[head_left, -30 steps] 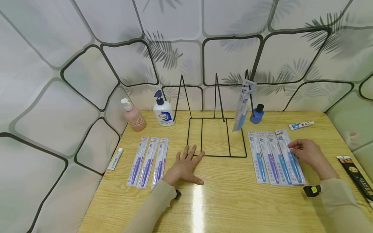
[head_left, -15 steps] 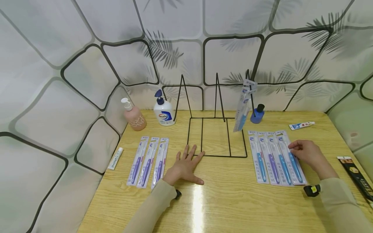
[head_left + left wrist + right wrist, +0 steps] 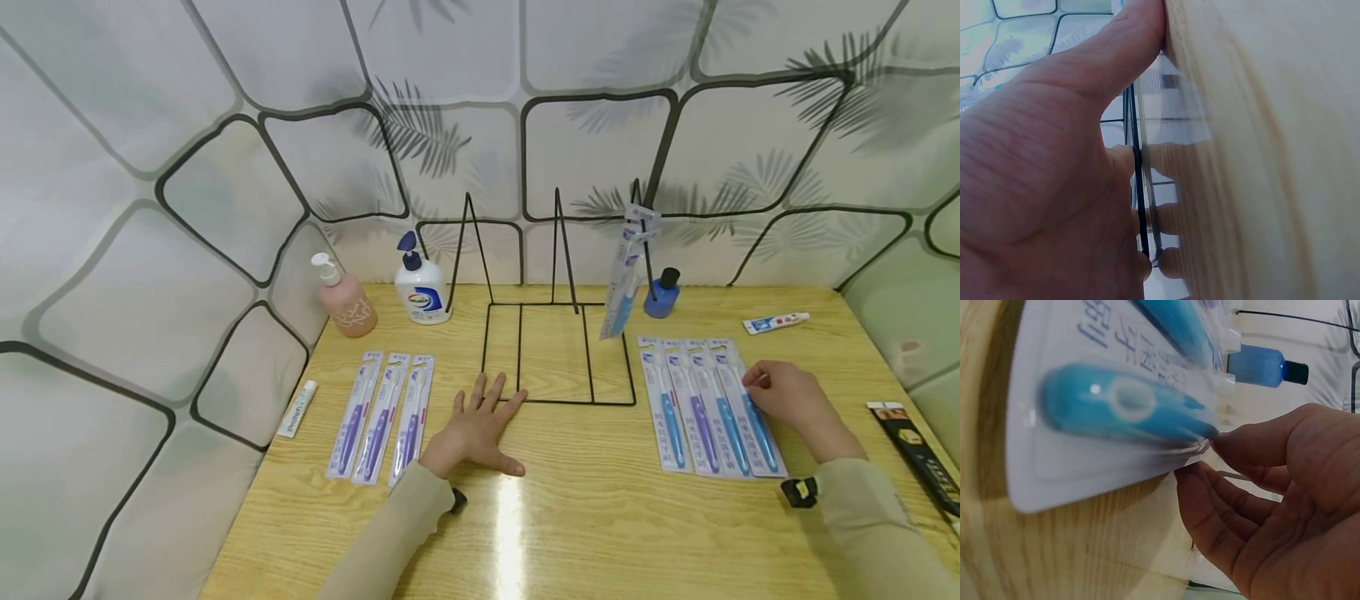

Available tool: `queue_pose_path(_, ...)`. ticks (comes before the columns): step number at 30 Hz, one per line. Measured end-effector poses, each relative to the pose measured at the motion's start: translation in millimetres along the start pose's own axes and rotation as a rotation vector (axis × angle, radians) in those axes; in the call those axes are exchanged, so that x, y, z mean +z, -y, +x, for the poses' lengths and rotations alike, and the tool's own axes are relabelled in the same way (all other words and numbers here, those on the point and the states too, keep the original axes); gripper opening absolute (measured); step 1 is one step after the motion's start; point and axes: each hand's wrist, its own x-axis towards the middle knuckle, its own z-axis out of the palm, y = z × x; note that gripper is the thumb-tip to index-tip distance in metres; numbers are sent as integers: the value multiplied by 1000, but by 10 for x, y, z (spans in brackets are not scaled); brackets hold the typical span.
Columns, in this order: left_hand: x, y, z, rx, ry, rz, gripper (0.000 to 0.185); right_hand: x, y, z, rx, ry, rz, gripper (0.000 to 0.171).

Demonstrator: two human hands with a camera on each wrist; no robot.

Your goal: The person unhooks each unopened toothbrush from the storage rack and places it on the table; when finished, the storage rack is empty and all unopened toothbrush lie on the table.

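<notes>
My right hand pinches the right edge of a packaged blue toothbrush, the rightmost in a row of several packs. In the right wrist view, thumb and fingertips meet at the edge of that pack, beside the blue handle. My left hand lies spread on the table, its fingertips at the front wire of a black wire display rack. More toothbrush packs hang from the rack's right-hand hook. Three purple toothbrush packs lie side by side, left of my left hand.
A pink pump bottle and a white hand-wash bottle stand at the back left. Right of the rack stands a blue bottle. Small tubes lie at left and right. A black box lies at the right edge.
The rightmost toothbrush pack has shifted slightly, and its top now lines up more closely with its neighbours. My right hand's fingers have drawn in a little. The left hand stays put.
</notes>
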Motion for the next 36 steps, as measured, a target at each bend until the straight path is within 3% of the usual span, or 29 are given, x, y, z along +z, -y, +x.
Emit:
queue_pose_path(9, -4, 6, -1, 0, -1, -2, 123, -15, 58, -24, 19, 32, -44, 24)
queue_pose_path(13, -7, 11, -3, -2, 0, -6, 123, -56, 179, -48, -25, -27, -56, 27)
queue_pose_path(16, -9, 12, -6, -4, -1, -6, 123, -75, 359, -52, -98, -132, -49, 28)
queue_pose_path(27, 7, 14, 4, -11, 15, -6, 123, 3, 1206, -24, -426, -445, 234, 21)
queue_pose_path(31, 9, 13, 9, -7, 12, -10, 123, 37, 1394, 47, -511, -481, 329, 22)
queue_pose_path(36, 15, 15, 11, -7, 7, -12, 123, 73, 1518, 117, -542, -474, 408, 21)
